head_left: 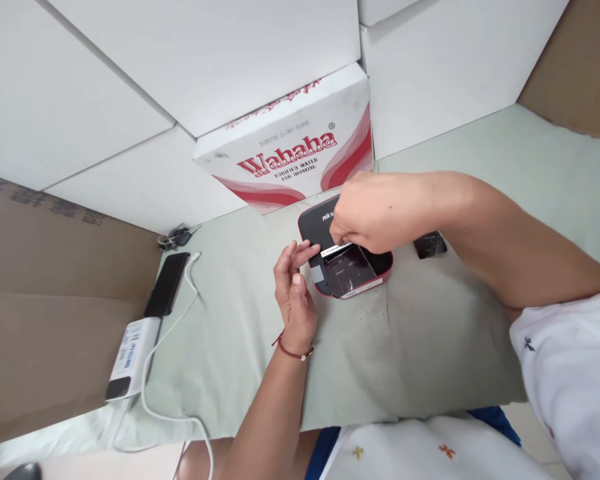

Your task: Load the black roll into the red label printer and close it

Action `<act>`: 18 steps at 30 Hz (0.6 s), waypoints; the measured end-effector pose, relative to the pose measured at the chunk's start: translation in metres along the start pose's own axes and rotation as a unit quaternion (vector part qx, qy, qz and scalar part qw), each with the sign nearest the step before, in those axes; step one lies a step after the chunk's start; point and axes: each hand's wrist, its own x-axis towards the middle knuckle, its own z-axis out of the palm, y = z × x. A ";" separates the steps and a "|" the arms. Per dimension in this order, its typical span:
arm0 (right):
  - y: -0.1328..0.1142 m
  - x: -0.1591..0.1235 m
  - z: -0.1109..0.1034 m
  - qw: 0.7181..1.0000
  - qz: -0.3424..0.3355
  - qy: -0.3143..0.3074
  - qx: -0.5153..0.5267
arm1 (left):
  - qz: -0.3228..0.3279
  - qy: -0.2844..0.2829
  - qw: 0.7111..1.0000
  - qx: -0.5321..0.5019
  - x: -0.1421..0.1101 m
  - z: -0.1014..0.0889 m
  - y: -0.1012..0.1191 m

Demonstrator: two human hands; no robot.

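A flat black device (316, 225) with a red rim and rounded corners lies on the green cloth. A white warning strip (330, 252) crosses its top, and nearer to me is a dark glossy panel (353, 270). My left hand (296, 287) rests at the device's left edge, its fingers loosely stretched out and the tips touching the side. Over the device's upper right part, my right hand (363, 213) has its fingers curled down in a pinch near the strip. Whatever lies between those fingertips is hidden by the hand.
Behind the device stands a white and red Wahaba carton (290, 157) against white boxes (205, 60). A small dark glossy piece (430, 245) lies under my right forearm. At left are a phone (167, 285), a white power bank (134, 353), a cable (167, 330) and keys (177, 237).
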 end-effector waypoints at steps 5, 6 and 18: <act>0.011 -0.002 0.000 0.997 0.011 0.016 0.071 | -0.058 0.052 0.996 -0.050 0.004 0.004 0.002; 0.010 -0.003 -0.001 0.998 0.012 0.010 0.054 | -0.066 0.060 0.994 -0.058 0.005 0.005 0.003; 0.004 -0.017 -0.005 0.996 0.017 -0.041 0.076 | -0.158 -0.204 0.959 0.115 0.023 -0.048 0.052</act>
